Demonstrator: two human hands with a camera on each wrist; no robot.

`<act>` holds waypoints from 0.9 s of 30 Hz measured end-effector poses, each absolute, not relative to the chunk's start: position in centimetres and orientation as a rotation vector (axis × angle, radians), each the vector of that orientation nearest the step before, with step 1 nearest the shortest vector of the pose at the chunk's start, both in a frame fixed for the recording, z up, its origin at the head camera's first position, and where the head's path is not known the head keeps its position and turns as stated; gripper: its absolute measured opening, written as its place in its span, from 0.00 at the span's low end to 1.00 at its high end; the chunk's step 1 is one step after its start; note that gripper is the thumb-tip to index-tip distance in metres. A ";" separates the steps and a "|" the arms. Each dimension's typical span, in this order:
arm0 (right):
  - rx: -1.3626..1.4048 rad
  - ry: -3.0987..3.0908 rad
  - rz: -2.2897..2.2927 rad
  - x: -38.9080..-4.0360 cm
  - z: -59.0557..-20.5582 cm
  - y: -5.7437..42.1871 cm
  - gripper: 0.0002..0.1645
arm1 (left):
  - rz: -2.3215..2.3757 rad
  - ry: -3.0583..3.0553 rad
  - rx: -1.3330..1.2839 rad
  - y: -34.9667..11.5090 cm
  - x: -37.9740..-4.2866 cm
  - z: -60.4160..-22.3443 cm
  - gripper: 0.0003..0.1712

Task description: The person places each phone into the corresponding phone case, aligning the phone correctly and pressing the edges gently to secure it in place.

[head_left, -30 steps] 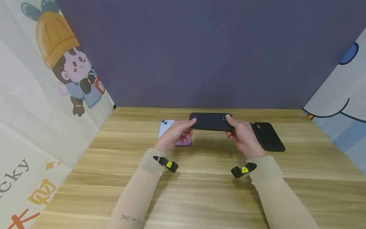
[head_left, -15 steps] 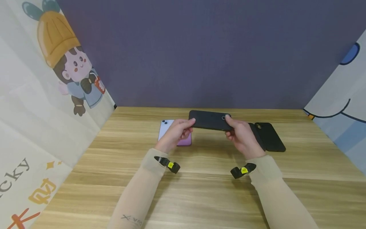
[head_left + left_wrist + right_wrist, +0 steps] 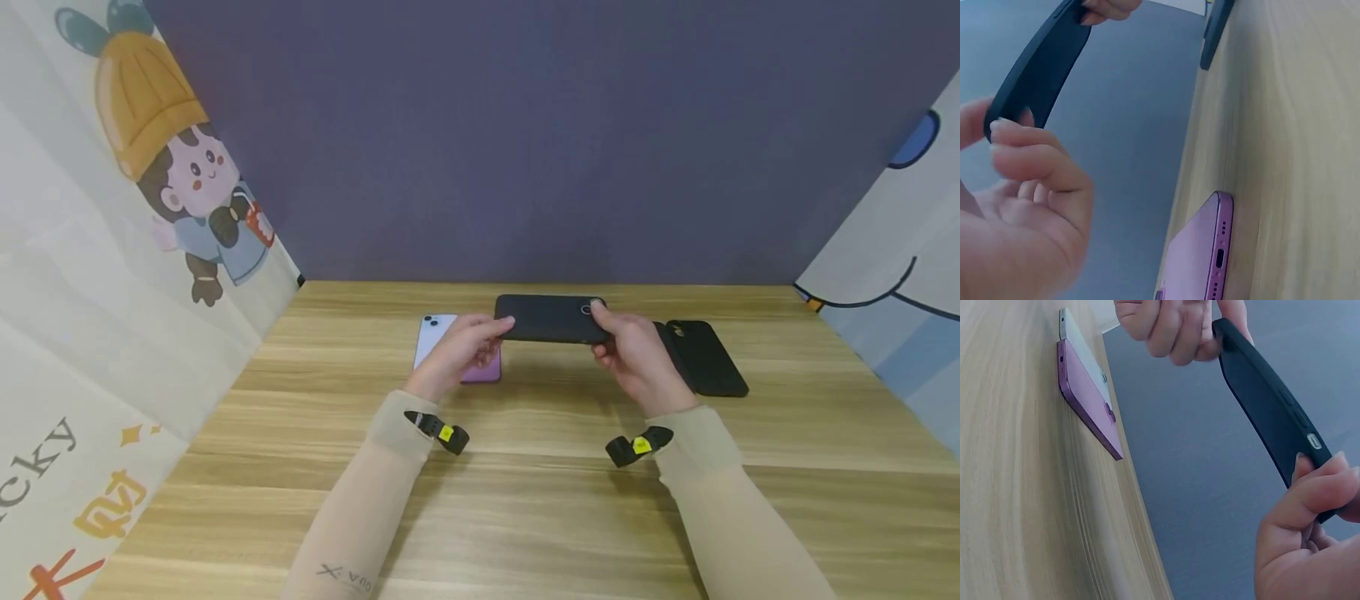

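Note:
Up off the table, a black phone case (image 3: 551, 319) is held lengthwise between both hands, its outer back and camera cutout facing up. My left hand (image 3: 461, 350) pinches its left end, thumb on top and fingers curled beneath. At the other end, my right hand (image 3: 637, 360) grips it with the thumb beside the camera cutout. The right wrist view shows the hollow dark underside and raised side edge of the case (image 3: 1266, 400). Below my left hand lies a purple phone (image 3: 482, 372), partly hidden by that hand. Beside it is a pale phone (image 3: 433, 333).
Two more black phone cases lie side by side on the right; the outer case (image 3: 708, 358) is in full view, the inner one (image 3: 678, 358) partly behind my right hand. The wooden table (image 3: 540, 500) ends at a dark blue back panel (image 3: 555, 142).
The left end of the phone case tipped up slightly half a second ago and is now back about level. Both hands keep their hold, and the things on the table have not moved.

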State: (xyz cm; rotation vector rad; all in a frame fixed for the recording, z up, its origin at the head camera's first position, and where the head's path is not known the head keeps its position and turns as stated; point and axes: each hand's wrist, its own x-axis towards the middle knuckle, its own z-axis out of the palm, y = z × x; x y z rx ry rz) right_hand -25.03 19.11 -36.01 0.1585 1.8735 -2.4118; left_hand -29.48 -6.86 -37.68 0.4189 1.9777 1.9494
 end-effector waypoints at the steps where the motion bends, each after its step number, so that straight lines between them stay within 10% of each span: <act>1: 0.154 1.875 -2.409 -25.0 -36.0 19.2 0.18 | 1.951 2.009 0.399 -6.7 -29.4 -37.6 0.16; 8: 0.119 1.912 -2.357 -24.9 -35.9 19.2 0.18 | 1.700 2.547 0.515 -5.8 -29.2 -36.9 0.44; 27: 0.030 1.947 -2.199 -25.5 -37.1 18.9 0.18 | 0.592 2.916 1.074 -4.0 -27.4 -33.6 0.47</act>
